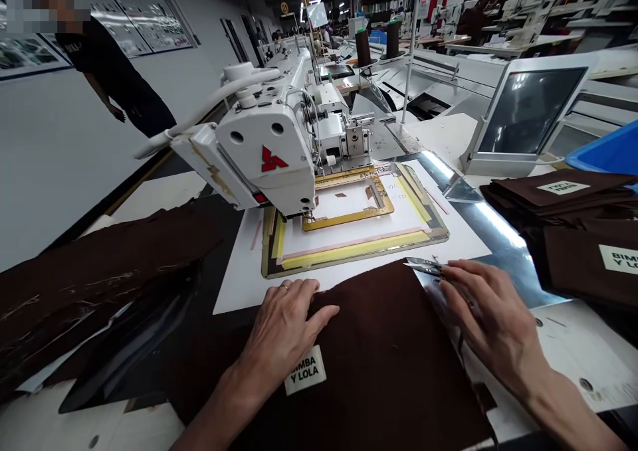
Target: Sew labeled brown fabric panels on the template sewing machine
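A dark brown fabric piece (pixel 383 351) with a cream "BIMBA Y LOLA" label (pixel 309 370) lies in front of the sewing machine. My left hand (pixel 286 321) rests flat on its left part, fingers stretched out, partly covering the label. My right hand (pixel 493 315) grips a pair of thread snips (pixel 423 266), whose tips touch or nearly touch the fabric's far right corner. Just beyond the fabric sits a sewing template (pixel 356 260) edged with yellow tape, with a yellow-brown clamp frame (pixel 349 221) over it.
A white sewing machine head (pixel 269 142) stands over the template. To the right are a screen (pixel 533 109), stacked brown labelled pieces (pixel 573 238) and a blue bin (pixel 608 149). More brown fabric (pixel 100 271) lies left. A person (pixel 114 79) stands by the wall.
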Tool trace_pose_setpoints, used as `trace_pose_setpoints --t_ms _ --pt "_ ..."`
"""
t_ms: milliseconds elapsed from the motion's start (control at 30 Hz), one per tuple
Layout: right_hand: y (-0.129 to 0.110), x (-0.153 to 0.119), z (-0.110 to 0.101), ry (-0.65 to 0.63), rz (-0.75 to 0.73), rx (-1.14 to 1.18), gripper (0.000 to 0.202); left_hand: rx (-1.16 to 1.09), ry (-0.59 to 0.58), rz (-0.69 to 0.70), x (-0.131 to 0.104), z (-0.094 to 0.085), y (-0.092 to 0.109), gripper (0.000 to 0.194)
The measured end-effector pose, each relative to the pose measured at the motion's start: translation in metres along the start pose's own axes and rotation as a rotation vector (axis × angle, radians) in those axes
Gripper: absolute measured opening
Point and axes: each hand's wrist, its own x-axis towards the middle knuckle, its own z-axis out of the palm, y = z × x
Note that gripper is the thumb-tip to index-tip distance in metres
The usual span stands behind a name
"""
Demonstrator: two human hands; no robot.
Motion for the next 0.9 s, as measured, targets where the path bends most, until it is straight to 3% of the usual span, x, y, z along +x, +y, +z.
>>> trace_pose_setpoints --t_ms 133,267,367,467,600,667,800,900 --pt "-0.045 -0.010 0.006 -0.164 -0.012 0.294 0.027 -0.334 -0.229 -0.098 0.004 -0.015 0.010 0.029" --pt "-0.080 -0.016 0.022 -0.311 0.003 0.395 0.028 -0.827 -0.412 -0.251 0.000 -0.022 0.011 0.031" --pt "-0.097 -0.015 0.031 -0.421 0.014 0.343 0.020 -1.155 -0.485 -0.333 -0.004 -0.021 0.009 0.030" --pt "-0.107 -0.010 0.038 -0.509 -0.015 0.299 0.015 -1.309 -0.501 -0.388 -0.009 -0.018 0.009 0.028" --pt "-0.111 -0.001 0.043 -0.528 0.048 0.421 0.027 -1.358 -0.608 -0.357 -0.016 -0.017 0.010 0.022" --pt "-0.106 0.004 0.044 -0.505 0.118 0.491 0.029 -1.414 -0.649 -0.415 -0.020 -0.017 0.008 0.021" --pt "-0.097 0.010 0.039 -0.302 0.232 0.483 0.019 -1.513 -0.601 -0.525 -0.027 -0.015 0.003 0.024" --pt "-0.102 0.009 0.037 -0.334 0.171 0.479 0.017 -1.513 -0.561 -0.518 -0.027 -0.015 0.001 0.025"
